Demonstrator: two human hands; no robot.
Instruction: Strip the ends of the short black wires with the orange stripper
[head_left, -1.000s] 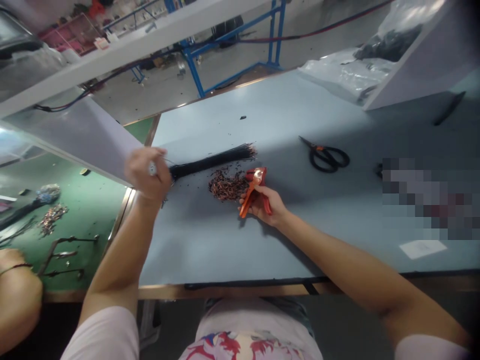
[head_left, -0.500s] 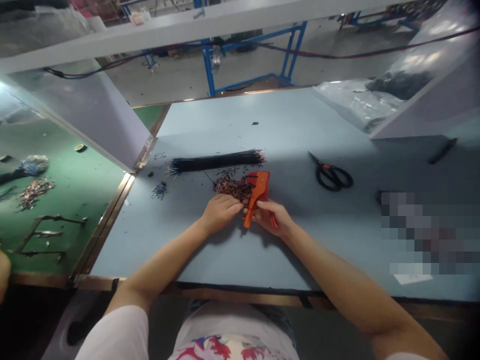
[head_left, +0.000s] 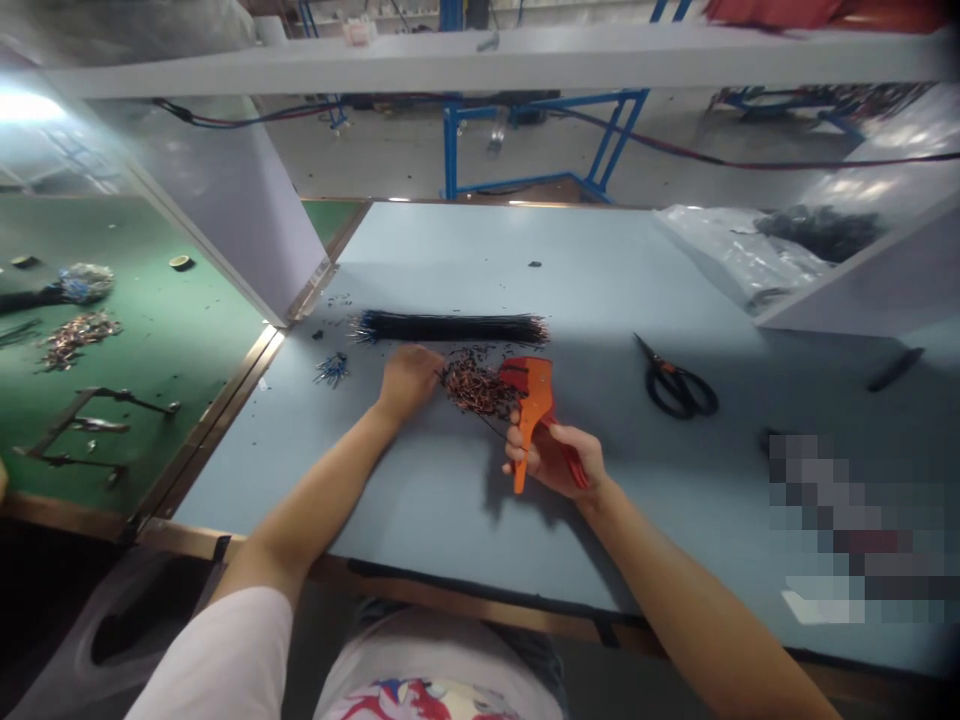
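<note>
My right hand (head_left: pixel 559 458) is wrapped round the handles of an orange and red hand tool (head_left: pixel 534 405), its head pointing away from me. Its head is beside a pile of small copper and black pieces (head_left: pixel 476 388). My left hand (head_left: pixel 409 382) is closed at the pile's left side, fingers pressed round a thin black wire (head_left: pixel 491 427) that runs across the pile towards the tool. Beyond both hands lies a bundle of black wires (head_left: pixel 454 327), with blue ends at left and copper ends at right. Small blue-tipped pieces (head_left: pixel 331 369) lie left of my left hand.
Black scissors (head_left: pixel 679 388) lie to the right on the blue table (head_left: pixel 420 510). Plastic bags (head_left: pixel 757 250) rest at the back right by a white panel. A shelf (head_left: pixel 525 68) spans the far side. Left is a green table (head_left: pixel 172 340) with copper scraps and a metal frame.
My left hand has moved left, away from the tool, and a wire now shows across the pile. My right hand still holds the tool, its handles further apart. The view has shifted.
</note>
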